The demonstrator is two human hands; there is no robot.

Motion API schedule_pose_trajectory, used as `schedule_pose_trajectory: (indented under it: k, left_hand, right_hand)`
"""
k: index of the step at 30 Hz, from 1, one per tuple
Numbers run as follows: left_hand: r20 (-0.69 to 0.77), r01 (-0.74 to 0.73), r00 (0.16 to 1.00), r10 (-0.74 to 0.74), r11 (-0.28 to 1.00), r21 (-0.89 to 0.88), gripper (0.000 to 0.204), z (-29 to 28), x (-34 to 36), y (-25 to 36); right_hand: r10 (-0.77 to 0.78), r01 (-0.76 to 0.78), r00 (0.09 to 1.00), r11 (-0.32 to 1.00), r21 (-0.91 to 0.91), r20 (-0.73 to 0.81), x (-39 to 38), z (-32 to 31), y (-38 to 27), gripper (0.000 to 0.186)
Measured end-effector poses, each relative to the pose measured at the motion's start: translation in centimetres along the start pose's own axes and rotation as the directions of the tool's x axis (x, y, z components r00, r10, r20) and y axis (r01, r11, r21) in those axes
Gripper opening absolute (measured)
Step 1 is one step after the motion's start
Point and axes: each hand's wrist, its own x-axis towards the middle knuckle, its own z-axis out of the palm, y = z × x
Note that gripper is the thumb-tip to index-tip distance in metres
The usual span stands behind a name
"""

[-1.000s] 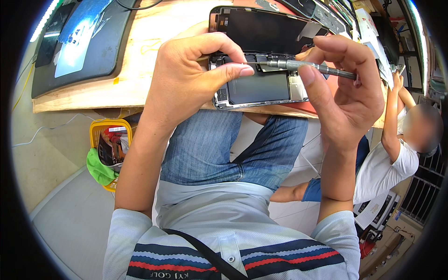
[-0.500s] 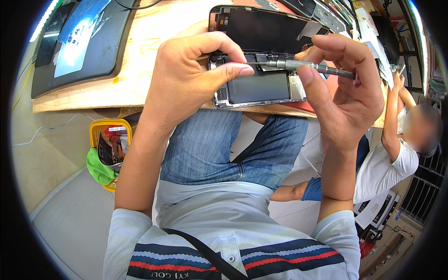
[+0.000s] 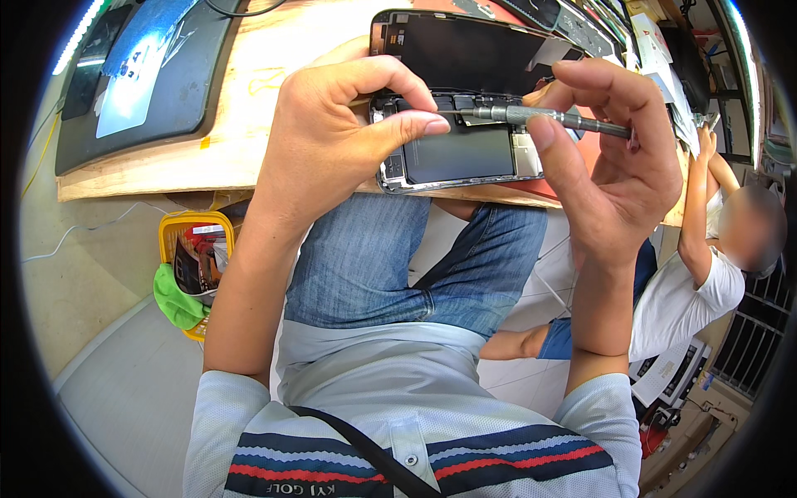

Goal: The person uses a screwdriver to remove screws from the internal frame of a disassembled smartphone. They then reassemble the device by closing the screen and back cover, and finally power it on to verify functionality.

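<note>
An opened smartphone (image 3: 461, 153) lies near the table's front edge, its dark battery and inner parts exposed. Its screen panel (image 3: 473, 51) is folded back behind it. Over the phone's inside, my right hand (image 3: 618, 158) grips a slim silver precision screwdriver (image 3: 506, 114) held nearly level, its shaft pointing left. My left hand (image 3: 332, 124) is closed in a pinch, thumb and index finger at the thin tip of the shaft. Anything tiny between those fingertips is too small to make out.
A dark mat (image 3: 166, 108) with a blue cloth lies on the left of the table. Below it stands a yellow basket (image 3: 170, 226) with a green cloth. Phone parts crowd the back right. Another person (image 3: 689, 290) sits at the right, hands at the table.
Hardly anything differs. The phone and its screen have shifted very slightly left, and both hands keep almost the same pose around the screwdriver.
</note>
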Motion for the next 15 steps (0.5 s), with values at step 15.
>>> schedule_pose_trajectory:
  k: [15]
  left_hand:
    - [-0.026, 0.066, 0.997, -0.066, 0.998, 0.000, 0.015, 0.2, 0.0, 0.6]
  right_hand:
    - [0.051, -0.029, 0.996, 0.964, -0.264, 0.077, 1.1, -3.8, -0.9, 0.036]
